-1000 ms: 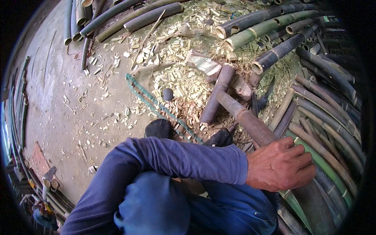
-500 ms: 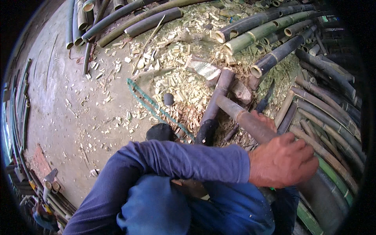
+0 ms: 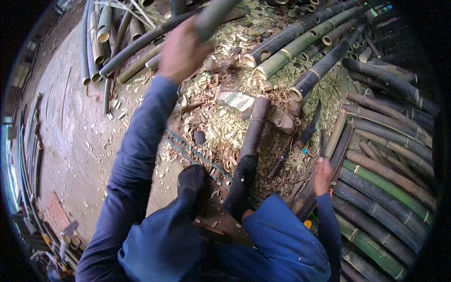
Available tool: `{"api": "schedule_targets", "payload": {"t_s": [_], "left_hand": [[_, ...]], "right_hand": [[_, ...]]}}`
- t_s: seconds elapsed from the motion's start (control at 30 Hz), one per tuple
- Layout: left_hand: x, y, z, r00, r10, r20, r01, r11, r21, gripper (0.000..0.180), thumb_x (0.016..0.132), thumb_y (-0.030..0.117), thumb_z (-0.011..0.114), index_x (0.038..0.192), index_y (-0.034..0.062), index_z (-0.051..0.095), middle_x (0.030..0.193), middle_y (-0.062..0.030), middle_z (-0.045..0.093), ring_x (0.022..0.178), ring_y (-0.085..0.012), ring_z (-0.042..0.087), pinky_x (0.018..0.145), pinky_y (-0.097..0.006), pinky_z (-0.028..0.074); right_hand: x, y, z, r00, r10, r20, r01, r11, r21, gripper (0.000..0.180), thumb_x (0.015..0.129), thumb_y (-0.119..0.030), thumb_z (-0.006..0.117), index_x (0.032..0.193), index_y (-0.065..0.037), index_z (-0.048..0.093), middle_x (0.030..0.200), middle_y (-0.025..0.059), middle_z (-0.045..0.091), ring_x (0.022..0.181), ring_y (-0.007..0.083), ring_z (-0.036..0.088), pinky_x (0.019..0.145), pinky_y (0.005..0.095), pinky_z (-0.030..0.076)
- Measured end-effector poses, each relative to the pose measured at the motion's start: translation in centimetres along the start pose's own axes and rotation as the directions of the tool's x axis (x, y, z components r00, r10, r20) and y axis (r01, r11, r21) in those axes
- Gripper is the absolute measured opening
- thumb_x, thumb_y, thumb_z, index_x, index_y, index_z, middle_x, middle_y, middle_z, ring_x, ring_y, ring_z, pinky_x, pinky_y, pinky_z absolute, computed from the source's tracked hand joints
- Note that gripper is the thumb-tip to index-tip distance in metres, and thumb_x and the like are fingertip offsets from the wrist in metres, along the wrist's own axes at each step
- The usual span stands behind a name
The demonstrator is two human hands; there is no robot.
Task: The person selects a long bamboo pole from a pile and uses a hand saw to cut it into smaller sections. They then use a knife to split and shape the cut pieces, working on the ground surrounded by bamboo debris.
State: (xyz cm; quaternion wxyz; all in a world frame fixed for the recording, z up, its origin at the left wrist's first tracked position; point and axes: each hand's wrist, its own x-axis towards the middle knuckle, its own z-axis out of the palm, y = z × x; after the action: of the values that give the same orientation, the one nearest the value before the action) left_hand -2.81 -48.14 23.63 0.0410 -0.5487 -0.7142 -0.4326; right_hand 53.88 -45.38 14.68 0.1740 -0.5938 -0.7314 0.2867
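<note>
My left hand (image 3: 181,54), blurred by motion, is wrapped round a dark bamboo piece (image 3: 216,19) that runs up past the top edge. At the right, my right hand (image 3: 322,176) is closed on a knife (image 3: 322,143) with a thin dark blade pointing away from me. Between my hands a short purplish-brown bamboo length (image 3: 255,126) leans with its far end by a wooden block (image 3: 235,99), its near end at my dark-socked foot (image 3: 244,176). Another dark-bladed knife (image 3: 311,128) and a dark-handled tool (image 3: 280,162) lie on the ground left of my right hand.
Bamboo poles (image 3: 385,188) lie stacked along the right, with more poles (image 3: 300,42) at the far right and a pile (image 3: 101,42) at the far left. Pale wood chips (image 3: 213,134) cover the ground, with a teal strap (image 3: 188,150) and a small dark cylinder (image 3: 199,137) among them.
My left hand has swung from the right to the far left, carrying the bamboo piece off the propped length. My right hand has come back toward me, and the knife in it now shows.
</note>
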Motion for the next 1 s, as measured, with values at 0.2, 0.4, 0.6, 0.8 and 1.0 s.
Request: {"api": "schedule_targets", "payload": {"t_s": [0.2,0.4,0.6,0.8,1.0], "left_hand": [[-15.6,-14.0,-4.5,0.729,-0.613,0.305,0.317,0.697,0.643,0.048,0.078,0.015,0.074,0.119,0.0077,0.051,0.107,-0.0226,0.066,0.103,-0.0421,0.064,0.085,-0.052,0.052],[-18.0,-0.4,1.1,0.745,-0.255,0.617,0.232,0.965,0.119,0.105,0.068,0.033,0.093,0.15,0.0006,0.037,0.148,-0.0282,0.046,0.14,-0.0386,0.043,0.118,-0.046,0.036],[-24.5,6.4,6.9,0.68,-0.059,0.731,0.421,0.847,-0.324,0.05,0.082,0.012,0.069,0.129,0.0025,0.055,0.1,-0.0282,0.068,0.095,-0.0441,0.067,0.085,-0.045,0.055],[-18.7,-0.6,1.4,0.677,-0.302,0.671,0.514,0.847,-0.136,0.03,0.091,0.021,0.064,0.114,0.0034,0.073,0.088,-0.0151,0.076,0.076,-0.0223,0.073,0.076,-0.038,0.059],[-13.7,-5.0,-2.1,0.813,-0.317,0.488,0.386,0.921,-0.044,0.032,0.096,0.029,0.063,0.098,-0.0033,0.068,0.069,-0.0178,0.06,0.061,-0.0239,0.057,0.064,-0.04,0.048]], "right_hand": [[-3.4,-6.3,4.4,0.899,0.423,0.117,-0.224,0.215,0.951,0.023,0.1,-0.018,0.057,0.118,-0.005,0.059,0.085,0.004,0.057,0.081,0.0184,0.058,0.077,0.0405,0.054],[-5.2,-12.1,12.3,0.907,0.383,0.173,-0.22,0.083,0.972,0.031,0.097,-0.011,0.057,0.128,-0.004,0.053,0.123,0.016,0.066,0.119,0.031,0.061,0.107,0.0478,0.043],[-7.1,-14.2,9.4,0.995,-0.028,0.097,-0.009,0.931,0.365,0.055,0.098,-0.016,0.061,0.146,0.002,0.04,0.145,0.0188,0.05,0.13,0.0283,0.051,0.111,0.0397,0.038],[-17.9,8.3,2.1,0.676,0.366,-0.64,-0.712,0.548,-0.439,0.07,0.089,-0.028,0.07,0.143,0.006,0.042,0.136,0.0351,0.049,0.122,0.0512,0.05,0.103,0.0543,0.041],[-21.2,9.4,3.5,0.637,0.516,-0.573,-0.755,0.57,-0.325,0.069,0.09,-0.029,0.07,0.143,0.006,0.042,0.137,0.034,0.05,0.123,0.0504,0.049,0.104,0.054,0.04]]}}
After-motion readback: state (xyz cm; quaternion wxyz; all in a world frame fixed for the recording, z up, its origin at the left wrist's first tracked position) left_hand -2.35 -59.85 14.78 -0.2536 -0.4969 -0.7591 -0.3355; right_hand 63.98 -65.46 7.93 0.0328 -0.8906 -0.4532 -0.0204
